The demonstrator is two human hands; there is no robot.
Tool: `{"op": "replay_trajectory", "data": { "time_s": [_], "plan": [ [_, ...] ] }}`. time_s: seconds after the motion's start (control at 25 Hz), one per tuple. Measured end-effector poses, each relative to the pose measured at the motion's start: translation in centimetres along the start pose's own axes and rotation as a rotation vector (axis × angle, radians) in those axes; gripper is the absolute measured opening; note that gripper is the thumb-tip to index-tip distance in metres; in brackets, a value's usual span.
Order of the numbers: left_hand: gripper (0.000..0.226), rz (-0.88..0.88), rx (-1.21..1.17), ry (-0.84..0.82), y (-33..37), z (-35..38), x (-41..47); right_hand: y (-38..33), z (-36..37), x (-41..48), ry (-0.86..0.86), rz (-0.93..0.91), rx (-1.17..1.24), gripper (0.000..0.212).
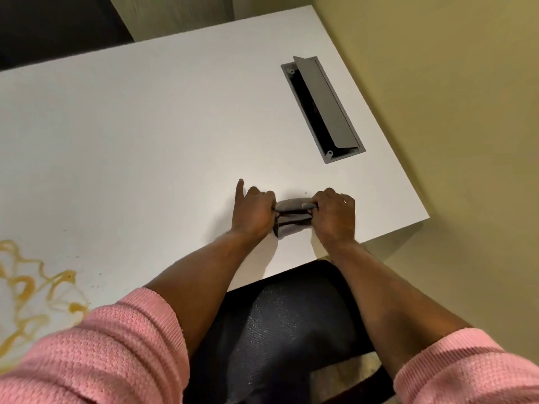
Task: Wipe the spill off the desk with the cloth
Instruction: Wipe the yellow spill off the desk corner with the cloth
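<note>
A small grey cloth [292, 214], folded into a narrow bundle, lies on the white desk [163, 135] near its front right edge. My left hand [255, 212] grips the cloth's left end, with the index finger sticking out. My right hand [335, 215] grips the right end. A yellow-brown spill [32, 295] in looping streaks covers the desk's near left part, far from the cloth. Small brown specks are scattered around the spill.
A grey cable tray [322, 107] with its lid tilted open is set into the desk at the back right. A black mesh chair [285, 328] stands under the front edge. A beige wall runs along the right side.
</note>
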State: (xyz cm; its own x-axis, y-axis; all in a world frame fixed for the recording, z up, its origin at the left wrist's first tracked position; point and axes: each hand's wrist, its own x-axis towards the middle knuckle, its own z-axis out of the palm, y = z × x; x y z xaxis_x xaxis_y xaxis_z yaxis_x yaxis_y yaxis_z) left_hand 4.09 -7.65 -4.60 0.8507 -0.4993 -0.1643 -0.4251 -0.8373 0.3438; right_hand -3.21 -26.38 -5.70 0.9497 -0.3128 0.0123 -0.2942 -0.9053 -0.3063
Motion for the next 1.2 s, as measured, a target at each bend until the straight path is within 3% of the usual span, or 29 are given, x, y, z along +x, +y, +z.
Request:
{"op": "replay_trajectory", "data": {
  "time_s": [0.16,0.32,0.68,0.92,1.2],
  "plan": [
    [0.011,-0.066,0.015,0.099,-5.2,-4.1,-5.1,-7.9,-1.8,-2.2,0.079,-0.149,0.092,0.016],
    [0.008,-0.155,0.023,0.146,-11.4,-7.7,-11.5,-16.8,-1.6,-4.6,-0.021,-0.220,0.078,0.008],
    [0.014,-0.351,-0.004,0.127,-26.0,-11.6,-29.8,-35.1,2.9,-14.3,-0.283,-0.401,0.044,0.015],
    [0.024,-0.431,-0.085,0.047,-31.1,-10.1,-36.1,-40.3,6.3,-18.7,-0.462,-0.416,-0.041,0.022],
    [0.025,-0.549,-0.191,0.009,-33.2,-7.2,-36.9,-41.4,10.3,-18.2,-0.577,-0.424,-0.133,0.019]
  ]
}}
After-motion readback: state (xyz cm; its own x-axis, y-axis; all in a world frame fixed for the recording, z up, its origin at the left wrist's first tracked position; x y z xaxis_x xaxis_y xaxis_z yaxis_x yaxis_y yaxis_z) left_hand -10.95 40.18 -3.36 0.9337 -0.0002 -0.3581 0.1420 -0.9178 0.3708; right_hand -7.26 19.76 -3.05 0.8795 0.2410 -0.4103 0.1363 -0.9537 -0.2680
